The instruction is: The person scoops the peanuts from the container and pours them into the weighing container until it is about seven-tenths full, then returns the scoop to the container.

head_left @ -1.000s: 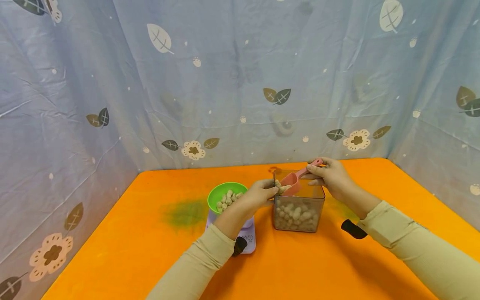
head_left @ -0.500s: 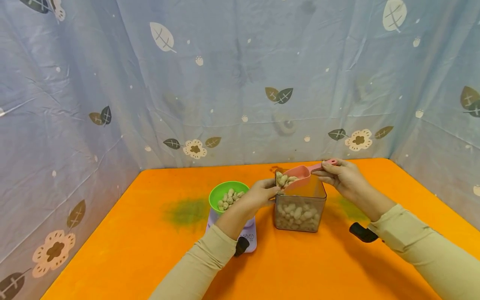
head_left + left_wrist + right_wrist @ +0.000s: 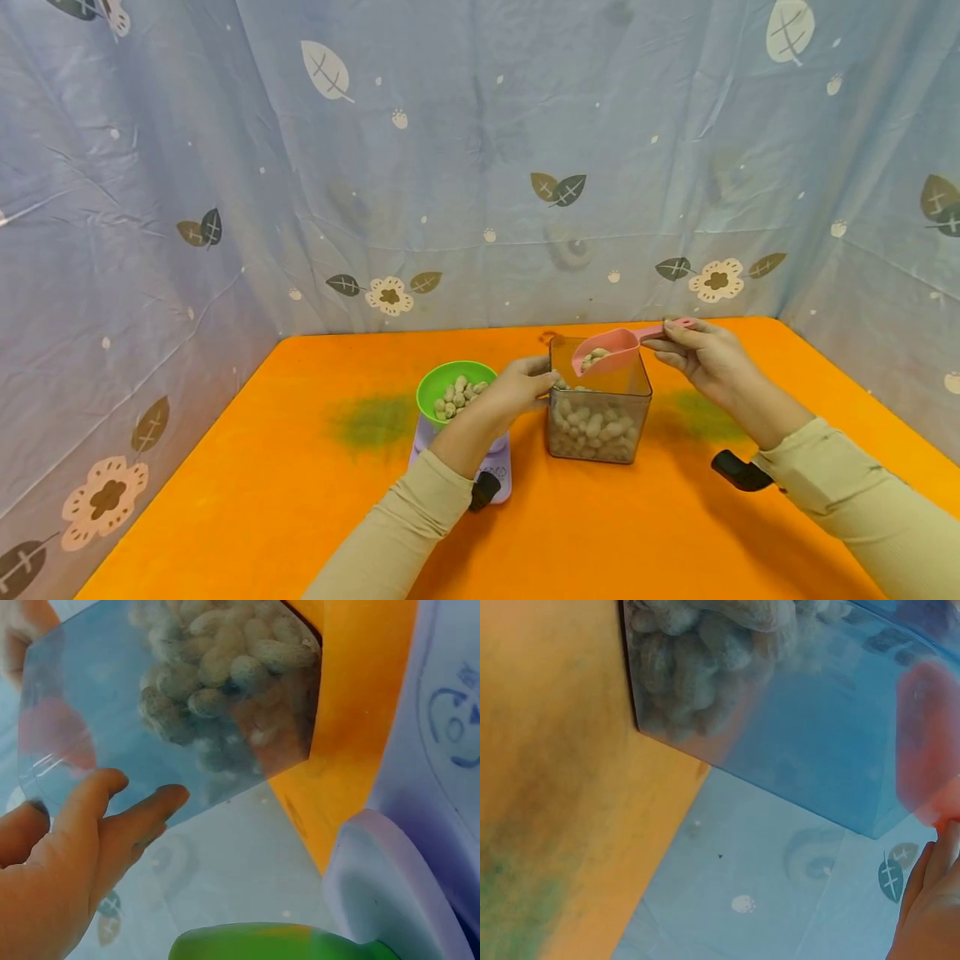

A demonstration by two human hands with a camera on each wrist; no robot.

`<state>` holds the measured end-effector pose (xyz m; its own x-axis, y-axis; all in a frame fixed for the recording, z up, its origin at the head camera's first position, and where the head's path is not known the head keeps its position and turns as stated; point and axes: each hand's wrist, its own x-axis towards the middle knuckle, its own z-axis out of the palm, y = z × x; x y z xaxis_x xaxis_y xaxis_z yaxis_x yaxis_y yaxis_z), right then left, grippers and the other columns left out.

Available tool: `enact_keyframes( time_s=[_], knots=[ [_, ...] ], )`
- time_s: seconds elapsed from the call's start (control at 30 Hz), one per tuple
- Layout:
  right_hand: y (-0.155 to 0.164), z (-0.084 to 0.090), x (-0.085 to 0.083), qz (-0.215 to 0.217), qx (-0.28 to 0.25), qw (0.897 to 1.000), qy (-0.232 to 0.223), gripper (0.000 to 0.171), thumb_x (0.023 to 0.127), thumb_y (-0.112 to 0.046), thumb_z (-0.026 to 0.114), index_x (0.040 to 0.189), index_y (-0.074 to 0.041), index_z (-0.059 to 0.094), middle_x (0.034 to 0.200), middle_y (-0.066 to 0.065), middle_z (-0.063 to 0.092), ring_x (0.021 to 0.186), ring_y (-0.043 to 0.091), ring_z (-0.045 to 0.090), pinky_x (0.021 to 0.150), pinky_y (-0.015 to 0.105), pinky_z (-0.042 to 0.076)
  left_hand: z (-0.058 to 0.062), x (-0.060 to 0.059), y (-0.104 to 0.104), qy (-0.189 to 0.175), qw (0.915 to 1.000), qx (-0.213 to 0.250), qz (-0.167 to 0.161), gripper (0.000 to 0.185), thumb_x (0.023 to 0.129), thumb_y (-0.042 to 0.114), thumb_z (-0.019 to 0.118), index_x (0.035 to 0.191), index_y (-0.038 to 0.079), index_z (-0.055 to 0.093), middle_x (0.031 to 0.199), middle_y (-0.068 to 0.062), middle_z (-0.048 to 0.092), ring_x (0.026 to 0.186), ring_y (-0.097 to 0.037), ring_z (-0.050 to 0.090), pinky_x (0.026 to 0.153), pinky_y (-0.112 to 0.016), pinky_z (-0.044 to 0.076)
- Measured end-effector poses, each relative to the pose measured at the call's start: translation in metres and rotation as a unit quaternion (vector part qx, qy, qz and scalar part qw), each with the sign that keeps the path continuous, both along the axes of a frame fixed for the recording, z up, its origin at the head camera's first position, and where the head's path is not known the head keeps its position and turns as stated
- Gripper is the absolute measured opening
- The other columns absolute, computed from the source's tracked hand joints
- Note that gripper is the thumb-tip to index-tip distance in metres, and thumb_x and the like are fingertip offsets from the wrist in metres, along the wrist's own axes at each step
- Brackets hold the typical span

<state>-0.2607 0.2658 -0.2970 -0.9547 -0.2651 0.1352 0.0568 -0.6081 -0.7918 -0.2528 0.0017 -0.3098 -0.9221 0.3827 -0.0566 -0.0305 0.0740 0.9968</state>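
Mid-transfer: my right hand (image 3: pixel 701 354) pinches pink scoop (image 3: pixel 609 351) w/ peanuts over clear container (image 3: pixel 597 408); left hand (image 3: pixel 517 387), fingers relaxed, steadies it. Next, I'd say: level carry to green bowl (image 3: pixel 452 390).

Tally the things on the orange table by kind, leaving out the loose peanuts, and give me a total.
Clear square plastic containers of peanuts: 1
Round green plastic bowls: 1
Pale lilac kitchen scales, under the bowl: 1
Pink plastic scoops, held by the right hand over the container: 1
Total: 4
The left hand rests against the container's side.
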Motion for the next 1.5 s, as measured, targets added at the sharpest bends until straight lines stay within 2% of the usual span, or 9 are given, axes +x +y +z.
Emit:
enact_keyframes(
  time_s=[0.2,0.43,0.67,0.9,1.17,1.37,1.5],
  knots=[
    [0.003,0.001,0.001,0.017,-0.024,0.999,0.015,0.019,0.100,0.001,0.047,0.093,0.003,0.065,0.090,0.017,0.069,0.086,0.025,0.072,0.073,0.027,0.060,0.000,0.000,0.000,0.000,1.0000,0.002,0.009,0.046,0.103,0.001,0.042,0.146,-0.009,0.033,0.144,-0.027,0.042,0.133,-0.038,0.042,0.105,-0.046,0.044],
    [-0.001,0.009,0.001,0.023,-0.034,0.999,0.013,0.019,0.100,0.000,0.046,0.094,0.003,0.064,0.090,0.018,0.070,0.086,0.025,0.072,0.074,0.027,0.060,0.006,0.001,-0.007,-0.006,0.9997,0.002,0.025,0.051,0.102,0.004,0.046,0.149,-0.007,0.028,0.148,-0.026,0.036,0.133,-0.039,0.041,0.103,-0.044,0.046],
    [-0.010,0.017,0.002,0.035,-0.048,0.998,0.021,0.020,0.100,0.000,0.046,0.094,0.005,0.064,0.090,0.019,0.070,0.086,0.026,0.072,0.073,0.027,0.060,0.019,0.009,-0.031,0.029,0.9992,-0.003,0.026,0.051,0.102,0.004,0.046,0.149,-0.006,0.028,0.149,-0.025,0.035,0.131,-0.039,0.044,0.105,-0.043,0.045],
    [-0.023,0.024,0.002,0.026,-0.058,0.998,-0.001,0.017,0.099,0.000,0.048,0.094,0.004,0.064,0.089,0.019,0.070,0.086,0.027,0.071,0.074,0.027,0.059,0.029,0.016,-0.056,0.040,0.9979,-0.009,0.051,0.052,0.102,0.005,0.046,0.150,-0.004,0.028,0.151,-0.022,0.035,0.131,-0.039,0.044,0.106,-0.043,0.044],
    [-0.040,0.028,0.000,0.022,-0.048,0.999,-0.008,0.014,0.099,0.000,0.049,0.093,0.003,0.062,0.087,0.019,0.070,0.083,0.025,0.072,0.071,0.026,0.060,0.031,0.019,-0.081,0.052,0.9947,-0.011,0.088,0.052,0.101,0.005,0.050,0.149,-0.002,0.032,0.150,-0.021,0.037,0.132,-0.036,0.043,0.106,-0.043,0.044],
    [-0.052,0.030,-0.001,0.022,-0.034,0.999,-0.013,0.018,0.099,-0.001,0.049,0.092,0.002,0.065,0.085,0.017,0.071,0.078,0.022,0.072,0.068,0.024,0.059,0.032,0.023,-0.099,0.060,0.9902,-0.028,0.123,0.052,0.101,0.005,0.050,0.149,-0.003,0.031,0.150,-0.021,0.037,0.135,-0.036,0.039,0.110,-0.046,0.038],
    [-0.061,0.030,-0.001,0.023,-0.026,0.999,-0.020,0.016,0.099,-0.001,0.049,0.091,0.002,0.063,0.084,0.017,0.071,0.076,0.022,0.072,0.068,0.024,0.059,0.030,0.027,-0.109,0.083,0.9864,-0.044,0.135,0.052,0.101,0.004,0.048,0.149,-0.005,0.030,0.150,-0.021,0.037,0.137,-0.036,0.036,0.112,-0.047,0.034]
  ],
)
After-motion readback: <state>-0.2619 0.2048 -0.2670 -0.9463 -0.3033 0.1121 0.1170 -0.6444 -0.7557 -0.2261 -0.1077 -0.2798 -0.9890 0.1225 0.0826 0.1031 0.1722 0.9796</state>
